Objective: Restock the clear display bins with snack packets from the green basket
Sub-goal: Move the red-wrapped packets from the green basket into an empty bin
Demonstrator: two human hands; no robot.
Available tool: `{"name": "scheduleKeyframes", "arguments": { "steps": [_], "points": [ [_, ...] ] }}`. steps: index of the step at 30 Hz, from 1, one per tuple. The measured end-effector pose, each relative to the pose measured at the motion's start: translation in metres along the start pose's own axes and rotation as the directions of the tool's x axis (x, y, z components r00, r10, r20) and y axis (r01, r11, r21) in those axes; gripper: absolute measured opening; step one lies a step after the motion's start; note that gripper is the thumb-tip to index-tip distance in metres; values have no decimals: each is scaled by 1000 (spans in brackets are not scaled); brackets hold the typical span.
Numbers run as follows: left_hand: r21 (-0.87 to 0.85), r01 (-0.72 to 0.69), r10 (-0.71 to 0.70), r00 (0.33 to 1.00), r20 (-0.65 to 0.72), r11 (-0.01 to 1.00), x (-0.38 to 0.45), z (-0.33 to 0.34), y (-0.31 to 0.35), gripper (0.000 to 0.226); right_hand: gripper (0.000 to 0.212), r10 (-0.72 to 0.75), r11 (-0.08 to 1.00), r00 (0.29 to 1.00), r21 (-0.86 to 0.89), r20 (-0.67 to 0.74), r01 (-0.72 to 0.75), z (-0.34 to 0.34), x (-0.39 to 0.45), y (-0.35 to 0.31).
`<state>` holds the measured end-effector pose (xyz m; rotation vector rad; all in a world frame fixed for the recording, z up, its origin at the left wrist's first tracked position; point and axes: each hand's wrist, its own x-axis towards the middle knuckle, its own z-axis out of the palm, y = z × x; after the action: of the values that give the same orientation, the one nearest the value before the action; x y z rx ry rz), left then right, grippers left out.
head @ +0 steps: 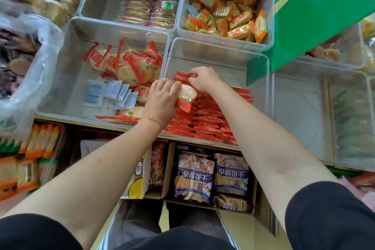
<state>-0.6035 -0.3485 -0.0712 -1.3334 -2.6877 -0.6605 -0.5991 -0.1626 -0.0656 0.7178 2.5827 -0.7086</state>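
Both my hands are inside a clear display bin (257, 61) at the middle of the shelf. My left hand (162, 100) grips the lower side of a red-and-clear rice cracker packet (186, 95). My right hand (203, 79) pinches the red top end of that same packet. Below the hands, neat rows of red packets (207, 124) fill the near part of the bin; its far part is bare. The green basket is not clearly in view; a green panel (316, 10) stands at the upper right.
The bin to the left (67, 79) holds loose red cracker packets and white sachets. Behind are bins with orange-yellow packets (229, 20) and pale crackers (142, 6). A plastic bag (30, 63) bulges at left. Cardboard boxes with blue biscuit bags (211, 176) sit below the shelf.
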Motion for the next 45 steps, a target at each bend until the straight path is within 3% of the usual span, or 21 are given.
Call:
{"name": "scheduleKeyframes", "arguments": {
  "steps": [2,4,8,9,11,13,14,16,18,22,24,27,30,36,38,40,42,45],
  "points": [
    [-6,-2,2,1000,7,1000,0,-1,0,35,43,39,997,992,-76,123,-29,-4,-2,-7],
    [-18,2,-2,1000,22,1000,0,-2,0,34,47,67,995,985,-85,160,-54,-12,-7,-12],
    [-11,13,-13,999,43,1000,-1,-3,1,28,39,-13,976,992,213,-126,40,-36,-36,-19],
    [-6,11,-10,999,44,1000,0,-4,0,24,34,-39,956,990,282,-135,76,-43,-50,-21],
    [-10,-2,2,999,43,1000,-1,-4,0,18,26,-129,929,990,356,52,103,-53,-77,-24],
    [-32,-14,15,999,36,999,-1,-3,-1,19,48,-185,969,939,215,290,124,-53,-96,-26],
    [-45,-14,15,999,31,999,-2,-3,-1,22,60,-183,982,930,109,317,156,-47,-99,-26],
    [-68,12,-11,1000,18,998,-1,-2,-1,26,60,-188,974,969,-95,162,205,-33,-100,-31],
    [-80,66,-65,998,24,995,-2,-1,-1,37,45,-218,965,976,-151,-4,214,-25,-100,-34],
    [-15,175,-171,973,158,984,-3,-8,3,72,17,-177,980,973,66,-145,188,-36,-99,-12],
    [50,200,-206,942,264,979,-3,-11,5,82,16,-101,976,964,165,-245,145,-51,-99,2],
    [101,207,-229,924,308,973,-2,-14,7,85,16,70,902,927,420,-369,99,-68,-92,13],
    [129,206,-237,918,317,970,-1,-16,8,84,19,164,855,901,513,-401,73,-68,-71,8],
    [114,218,-244,914,325,969,1,-17,8,82,26,144,905,942,426,-303,-1,-22,-12,-14],
    [120,222,-250,912,324,968,1,-16,8,81,20,134,961,950,273,-283,-54,-8,0,-15],
    [132,218,-250,912,325,967,2,-16,8,80,34,123,989,963,115,-240,-98,-2,7,-12],
    [142,214,-250,911,328,967,2,-16,8,80,49,80,996,990,-24,-118,-84,-1,12,-13],
    [141,220,-255,912,321,965,2,-15,8,80,46,45,994,998,-101,41,-40,-4,16,-21]
  ]
}}
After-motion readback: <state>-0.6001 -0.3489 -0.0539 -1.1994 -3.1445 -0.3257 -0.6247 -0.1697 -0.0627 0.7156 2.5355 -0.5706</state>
